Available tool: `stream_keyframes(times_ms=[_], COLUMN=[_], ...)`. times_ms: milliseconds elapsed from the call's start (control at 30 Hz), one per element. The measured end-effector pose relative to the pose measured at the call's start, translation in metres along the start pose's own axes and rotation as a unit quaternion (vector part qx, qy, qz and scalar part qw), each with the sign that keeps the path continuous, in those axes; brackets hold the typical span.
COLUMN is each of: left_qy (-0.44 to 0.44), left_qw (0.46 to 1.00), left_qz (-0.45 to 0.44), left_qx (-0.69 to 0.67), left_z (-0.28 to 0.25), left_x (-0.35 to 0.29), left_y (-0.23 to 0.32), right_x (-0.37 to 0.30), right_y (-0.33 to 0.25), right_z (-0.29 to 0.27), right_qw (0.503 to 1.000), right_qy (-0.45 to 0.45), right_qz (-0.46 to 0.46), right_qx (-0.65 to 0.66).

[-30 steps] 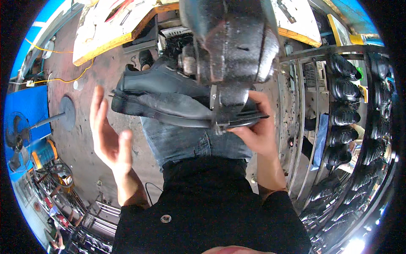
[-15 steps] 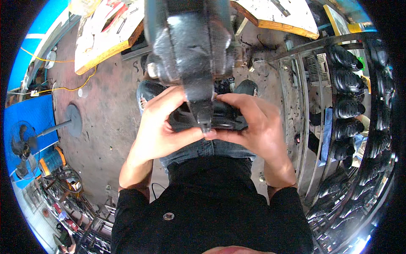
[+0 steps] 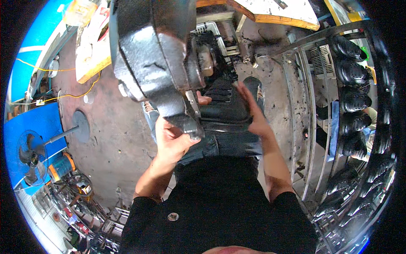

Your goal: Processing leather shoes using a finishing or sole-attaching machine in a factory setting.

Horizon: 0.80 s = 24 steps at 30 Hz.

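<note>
A black lace-up shoe (image 3: 224,101) lies over my lap, below and right of the head of a dark metal machine (image 3: 156,55). The narrow nose of that machine partly covers the shoe's left end. My left hand (image 3: 169,142) is closed on this end, thumb at the nose tip, with some fingertips showing beyond the nose; its other fingers are hidden. Against the shoe's right side rests my right hand (image 3: 256,116), fingers stretched out and slightly blurred, not wrapped round it.
Racks at the right hold several black shoes (image 3: 354,101). A white worktable (image 3: 292,15) with a wooden edge stands ahead, near a pale plastic crate (image 3: 220,34). At the left are a standing fan (image 3: 31,154) and a yellow cable (image 3: 91,89) along the floor.
The machine head now appears further left. The shoe shows more fully, to the right of the nose. My right hand has left the nose tip and straightened along the shoe's right side.
</note>
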<state>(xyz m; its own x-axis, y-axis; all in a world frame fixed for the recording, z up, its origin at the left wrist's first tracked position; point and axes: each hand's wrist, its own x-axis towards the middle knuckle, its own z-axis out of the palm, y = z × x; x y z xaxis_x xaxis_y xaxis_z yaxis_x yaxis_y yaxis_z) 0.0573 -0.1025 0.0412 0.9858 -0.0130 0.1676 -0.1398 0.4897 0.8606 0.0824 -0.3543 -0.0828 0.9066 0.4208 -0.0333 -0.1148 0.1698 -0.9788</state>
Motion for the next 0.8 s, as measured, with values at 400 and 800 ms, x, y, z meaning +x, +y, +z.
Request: stream_keyframes(times_ms=[400,800], left_qy=[0.09,0.195], left_qw=[0.993,0.975], left_qz=[-0.056,-0.055], left_qx=[-0.051,-0.088], left_z=[-0.014,-0.076], left_x=[-0.026,-0.059], left_y=[-0.009,-0.024], right_x=[-0.007,0.016], right_y=[-0.152,-0.233], right_z=[-0.064,0.0], right_qw=[0.944,0.855], right_qy=[0.063,0.07], right_qz=[-0.06,-0.12], right_qx=[-0.317,-0.5])
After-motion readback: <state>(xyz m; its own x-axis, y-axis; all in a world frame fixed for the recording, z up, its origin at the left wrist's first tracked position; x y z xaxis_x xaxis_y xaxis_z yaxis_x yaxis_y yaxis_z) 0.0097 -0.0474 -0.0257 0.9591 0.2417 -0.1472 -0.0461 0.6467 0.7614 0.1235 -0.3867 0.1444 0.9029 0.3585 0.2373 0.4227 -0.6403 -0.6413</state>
